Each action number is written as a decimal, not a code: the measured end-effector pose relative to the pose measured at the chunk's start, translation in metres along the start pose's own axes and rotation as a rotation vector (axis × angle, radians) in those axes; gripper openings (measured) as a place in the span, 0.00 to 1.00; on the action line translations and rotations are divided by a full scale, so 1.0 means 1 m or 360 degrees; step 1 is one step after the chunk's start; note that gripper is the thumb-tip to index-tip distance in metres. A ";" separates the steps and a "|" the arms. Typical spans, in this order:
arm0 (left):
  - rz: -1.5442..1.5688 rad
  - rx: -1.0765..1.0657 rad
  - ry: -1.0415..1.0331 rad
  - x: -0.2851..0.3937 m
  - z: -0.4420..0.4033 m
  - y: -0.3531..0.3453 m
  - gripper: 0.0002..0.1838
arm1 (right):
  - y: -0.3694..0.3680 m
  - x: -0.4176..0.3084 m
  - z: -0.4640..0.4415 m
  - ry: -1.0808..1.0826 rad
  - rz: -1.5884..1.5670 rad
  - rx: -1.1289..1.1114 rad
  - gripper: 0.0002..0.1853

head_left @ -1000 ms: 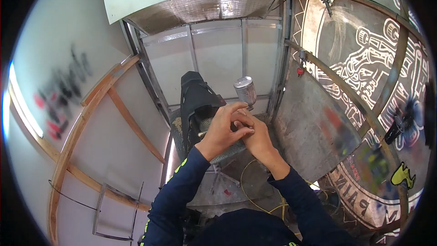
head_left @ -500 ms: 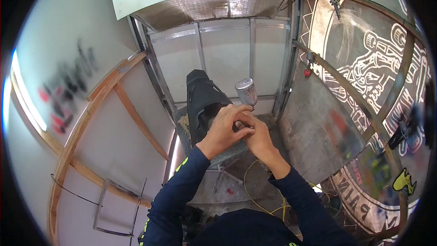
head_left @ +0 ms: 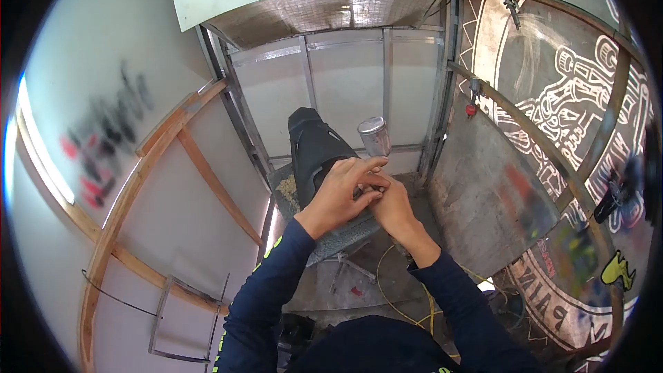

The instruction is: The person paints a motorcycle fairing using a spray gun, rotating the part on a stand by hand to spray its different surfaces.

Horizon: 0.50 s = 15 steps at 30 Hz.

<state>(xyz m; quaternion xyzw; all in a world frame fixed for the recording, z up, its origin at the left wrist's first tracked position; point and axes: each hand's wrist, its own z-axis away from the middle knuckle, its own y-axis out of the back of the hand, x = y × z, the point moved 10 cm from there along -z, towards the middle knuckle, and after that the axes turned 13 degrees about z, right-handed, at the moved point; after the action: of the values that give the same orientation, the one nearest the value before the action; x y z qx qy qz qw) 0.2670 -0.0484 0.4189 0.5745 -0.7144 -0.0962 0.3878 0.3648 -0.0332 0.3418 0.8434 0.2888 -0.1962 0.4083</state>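
Left hand palm down, fingers bent, their tips meeting thumb and the top of the right hand; whether they grip anything, cannot tell. Right hand curled closed, apparently around the handle of a spray gun, body mostly hidden by fingers. Gun's metal cup stands just above the knuckles, lid up, leaning slightly. Both forearms in dark blue sleeves, yellow-green marks along the left one.

Just beyond the left hand: black moulded part, narrow end away from the wearer, its near end partly covered by that hand. It rests on a speckled grey stand. Yellow hose loops below, near the right forearm.

Farther out, left: wooden frame against a pale wall with black and red spray marks. Right: grey board, propped at a slant; past it, white line drawing on dark ground. Rear: pale panels between metal studs.
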 end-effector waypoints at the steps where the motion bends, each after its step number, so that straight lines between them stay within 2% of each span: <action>1: -0.0007 -0.0012 0.0008 0.001 0.000 0.002 0.33 | -0.001 -0.001 -0.001 -0.0044 -0.0009 -0.0017 0.26; 6: -0.0004 -0.0014 -0.0024 0.001 0.000 0.014 0.34 | -0.004 -0.014 -0.005 -0.0081 -0.0086 -0.0021 0.29; 8: 0.0000 -0.0014 -0.0031 0.002 0.001 0.018 0.34 | -0.002 -0.022 -0.006 0.0021 -0.0019 0.0095 0.29; 15: 0.0025 -0.0018 0.0010 -0.007 0.003 0.028 0.34 | -0.009 -0.027 -0.010 -0.0030 -0.0036 0.0085 0.26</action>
<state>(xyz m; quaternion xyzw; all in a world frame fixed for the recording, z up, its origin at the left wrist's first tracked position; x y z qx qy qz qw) 0.2443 -0.0341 0.4306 0.5670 -0.7171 -0.0955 0.3939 0.3394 -0.0294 0.3585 0.8489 0.2892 -0.2163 0.3859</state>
